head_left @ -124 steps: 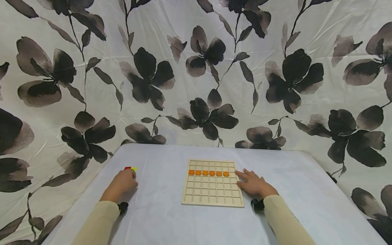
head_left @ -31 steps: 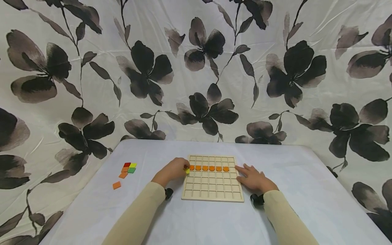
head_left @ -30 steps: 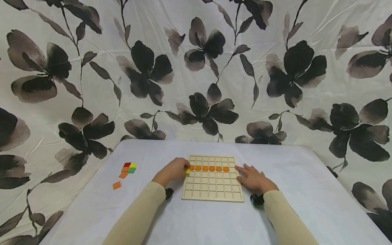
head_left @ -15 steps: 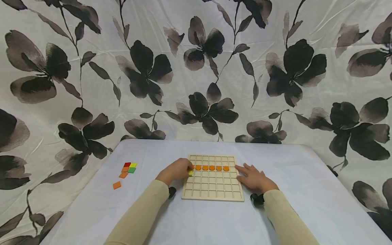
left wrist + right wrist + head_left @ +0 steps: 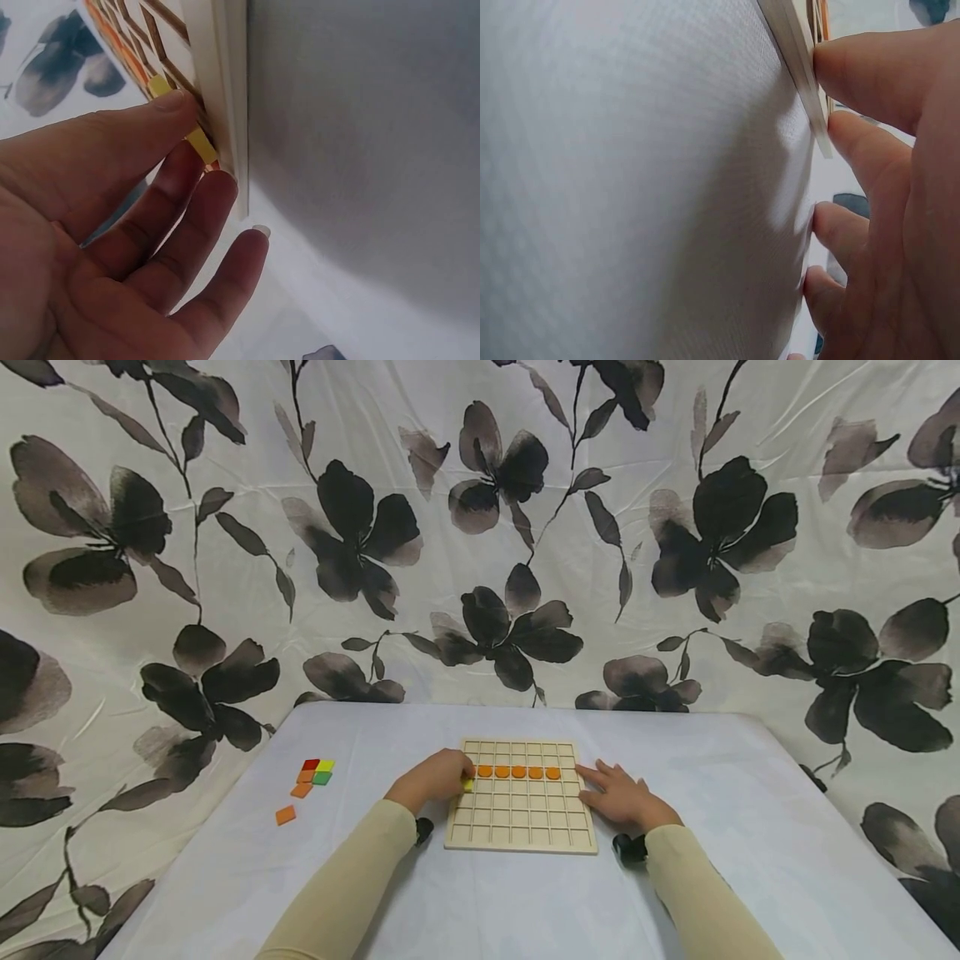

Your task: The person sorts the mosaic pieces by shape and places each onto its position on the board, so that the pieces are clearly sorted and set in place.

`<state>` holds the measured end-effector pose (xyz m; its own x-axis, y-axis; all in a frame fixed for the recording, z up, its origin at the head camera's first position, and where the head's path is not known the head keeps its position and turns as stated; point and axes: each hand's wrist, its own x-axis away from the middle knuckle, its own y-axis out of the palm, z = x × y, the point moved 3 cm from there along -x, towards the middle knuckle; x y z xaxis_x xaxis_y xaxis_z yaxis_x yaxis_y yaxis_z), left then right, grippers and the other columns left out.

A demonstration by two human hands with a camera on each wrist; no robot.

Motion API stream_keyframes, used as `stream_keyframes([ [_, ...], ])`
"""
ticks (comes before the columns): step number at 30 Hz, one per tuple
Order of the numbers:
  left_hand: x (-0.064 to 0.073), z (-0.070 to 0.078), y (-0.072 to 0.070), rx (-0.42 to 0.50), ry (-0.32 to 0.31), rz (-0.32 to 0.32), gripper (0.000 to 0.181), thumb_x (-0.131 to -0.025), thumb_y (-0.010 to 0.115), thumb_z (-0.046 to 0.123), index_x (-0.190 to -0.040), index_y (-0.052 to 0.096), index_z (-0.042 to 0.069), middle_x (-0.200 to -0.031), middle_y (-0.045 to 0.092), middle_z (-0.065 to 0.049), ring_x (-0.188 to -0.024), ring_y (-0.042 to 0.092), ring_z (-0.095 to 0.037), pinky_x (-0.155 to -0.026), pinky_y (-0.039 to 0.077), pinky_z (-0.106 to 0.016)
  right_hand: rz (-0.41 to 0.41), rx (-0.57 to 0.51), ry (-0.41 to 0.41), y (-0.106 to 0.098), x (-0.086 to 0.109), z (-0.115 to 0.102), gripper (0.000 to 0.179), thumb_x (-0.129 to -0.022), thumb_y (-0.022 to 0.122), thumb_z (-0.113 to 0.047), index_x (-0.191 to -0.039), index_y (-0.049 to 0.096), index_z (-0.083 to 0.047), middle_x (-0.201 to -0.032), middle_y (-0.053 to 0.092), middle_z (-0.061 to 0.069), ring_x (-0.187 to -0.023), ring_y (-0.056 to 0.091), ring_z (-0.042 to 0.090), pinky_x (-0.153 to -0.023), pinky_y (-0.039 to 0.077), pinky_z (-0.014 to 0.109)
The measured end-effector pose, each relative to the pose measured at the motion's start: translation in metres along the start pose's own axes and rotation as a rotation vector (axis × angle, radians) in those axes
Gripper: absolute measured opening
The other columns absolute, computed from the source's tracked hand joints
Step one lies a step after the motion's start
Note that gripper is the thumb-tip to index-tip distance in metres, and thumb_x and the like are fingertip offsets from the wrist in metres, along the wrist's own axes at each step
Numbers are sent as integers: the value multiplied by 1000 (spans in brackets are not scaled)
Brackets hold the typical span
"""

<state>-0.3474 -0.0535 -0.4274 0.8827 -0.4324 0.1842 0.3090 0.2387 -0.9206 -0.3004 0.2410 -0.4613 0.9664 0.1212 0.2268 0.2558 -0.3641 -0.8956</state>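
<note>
A pale wooden grid board [image 5: 521, 822] lies on the white table, with a row of round orange pieces [image 5: 519, 772] in its cells. My left hand [image 5: 431, 779] is at the board's left edge and pinches a yellow tile [image 5: 468, 786] between thumb and fingers. In the left wrist view the yellow tile [image 5: 201, 144] stands tilted against the grid, close by the board's rim [image 5: 225, 90]. My right hand [image 5: 626, 797] rests at the right edge, thumb and index fingertip touching the board, other fingers spread on the cloth. The leftmost orange piece is hidden behind my left hand.
On the left of the table lie small square tiles: a red one [image 5: 311, 765], a yellow one [image 5: 326, 766], a green one [image 5: 322, 778] and several orange ones [image 5: 286, 815]. A floral curtain [image 5: 480, 568] hangs behind the table's far edge.
My left hand has left the loose tiles and come over to the board with the yellow tile, then shifted slightly right onto its edge. My right hand has stayed in place.
</note>
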Motion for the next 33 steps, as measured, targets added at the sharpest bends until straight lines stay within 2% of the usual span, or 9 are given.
stream_keyframes([
  [10,0,0,1,-23,23,4,26,-85,69,2,-111,72,6,-108,69,-4,-96,56,-17,-98,48,-39,3,-12,-1,1,2,-1,55,-98,47,-44,-150,36,-27,-159,24,18,-145,13,49,-108,7,74],
  [23,2,1,-1,20,-12,7,28,-85,68,-1,-111,73,8,-119,67,-6,-105,56,-19,-102,46,-40,-4,-7,13,0,0,0,56,-98,46,-46,-150,35,-28,-159,23,17,-146,12,48,-109,6,73],
  [33,-1,1,1,0,6,10,24,-86,67,1,-108,74,7,-113,69,-5,-103,59,-18,-98,49,-39,-3,-6,8,-1,1,0,56,-98,46,-45,-151,35,-27,-159,23,18,-146,13,48,-109,7,73],
])
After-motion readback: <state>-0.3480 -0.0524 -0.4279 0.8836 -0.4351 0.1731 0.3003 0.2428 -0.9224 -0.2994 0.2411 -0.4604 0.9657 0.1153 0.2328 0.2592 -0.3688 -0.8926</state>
